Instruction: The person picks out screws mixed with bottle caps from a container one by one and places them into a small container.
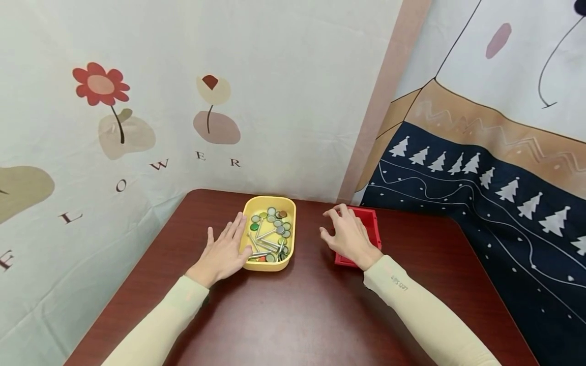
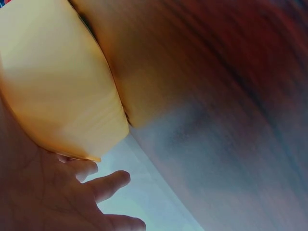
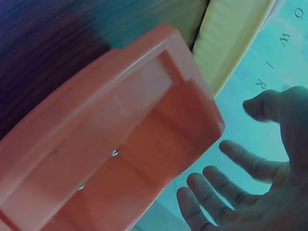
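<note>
A yellow tray (image 1: 267, 267) holds several round caps (image 1: 280, 230), grey, green and brown, and several long metal screws or nails (image 1: 267, 245). My left hand (image 1: 224, 254) lies along the tray's left side with its fingers extended; in the left wrist view the palm is against the tray's yellow wall (image 2: 62, 77). My right hand (image 1: 350, 236) is over the red bin (image 1: 373, 229), fingers spread and slightly bent, with nothing in them. The right wrist view shows the bin's inside (image 3: 163, 130), with two small shiny spots along its inner wall.
Both containers stand near the back of the dark red-brown table (image 1: 302, 315), a gap between them. A white printed cloth (image 1: 293, 101) hangs right behind the table's back edge. At the right hangs a navy cloth with white trees (image 1: 458, 188).
</note>
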A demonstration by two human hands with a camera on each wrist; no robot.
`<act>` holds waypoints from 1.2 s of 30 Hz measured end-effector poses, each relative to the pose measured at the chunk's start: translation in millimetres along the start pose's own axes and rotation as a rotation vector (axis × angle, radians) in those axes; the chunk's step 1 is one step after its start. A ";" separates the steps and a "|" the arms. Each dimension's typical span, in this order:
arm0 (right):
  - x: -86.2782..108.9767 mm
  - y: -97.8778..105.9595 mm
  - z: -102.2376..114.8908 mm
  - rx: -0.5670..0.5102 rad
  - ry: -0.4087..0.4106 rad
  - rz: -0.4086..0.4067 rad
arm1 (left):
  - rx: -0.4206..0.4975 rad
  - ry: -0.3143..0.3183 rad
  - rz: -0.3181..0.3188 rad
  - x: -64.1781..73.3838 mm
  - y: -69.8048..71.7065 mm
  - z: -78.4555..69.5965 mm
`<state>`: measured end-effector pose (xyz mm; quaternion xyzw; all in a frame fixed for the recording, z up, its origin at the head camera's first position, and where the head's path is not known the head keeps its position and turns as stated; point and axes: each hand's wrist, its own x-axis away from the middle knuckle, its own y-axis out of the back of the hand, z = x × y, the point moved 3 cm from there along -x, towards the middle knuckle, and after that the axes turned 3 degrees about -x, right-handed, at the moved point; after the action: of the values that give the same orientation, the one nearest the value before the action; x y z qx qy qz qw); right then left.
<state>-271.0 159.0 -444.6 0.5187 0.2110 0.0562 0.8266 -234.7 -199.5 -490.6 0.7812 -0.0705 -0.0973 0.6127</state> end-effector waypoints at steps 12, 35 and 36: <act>-11.1 -15.7 17.9 0.017 0.240 0.138 | -0.006 -0.006 0.001 -1.0 -0.2 -2.6; -70.6 -47.6 108.1 0.266 0.447 0.460 | -0.022 -0.004 0.016 0.5 2.6 -0.7; -73.3 -49.4 113.0 0.290 0.450 0.485 | -0.021 -0.002 0.018 0.7 3.0 -0.5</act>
<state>-297.5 19.4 -424.7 0.6404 0.2641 0.3331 0.6397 -233.9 -199.9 -487.6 0.7739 -0.0771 -0.0935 0.6216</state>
